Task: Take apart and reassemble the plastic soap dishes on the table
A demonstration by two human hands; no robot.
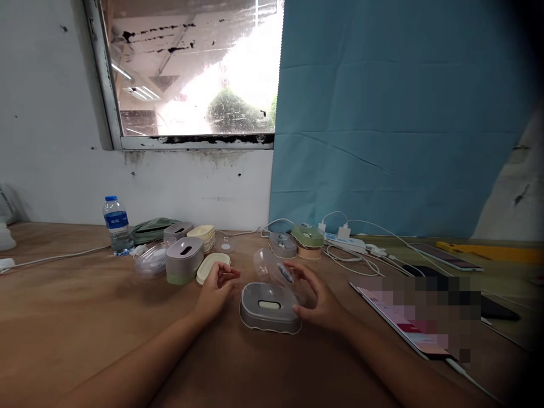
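My right hand (318, 297) grips a clear plastic lid (267, 266) by its right side, with the fingers and thumb spread around the edge. A dark oval patch shows on the lid, which tilts above and behind a grey oval box (271, 320). The box has a slot in its top, with something pale showing inside, and a wavy pale rim at its base. To the left of the box, my left hand (217, 288) is held with loosely bent fingers and nothing visible in them. Behind it lies a cream oval tray (208, 269), partly covered by the fingers.
Lilac-grey boxes (185, 258), stacked cream trays (203, 233), clear lids (151, 258) and a water bottle (119, 226) stand back left. Behind are a grey box (283, 245) and a green-topped box (308, 235). Cables, a power strip (346, 242) and a tablet (399, 317) lie right.
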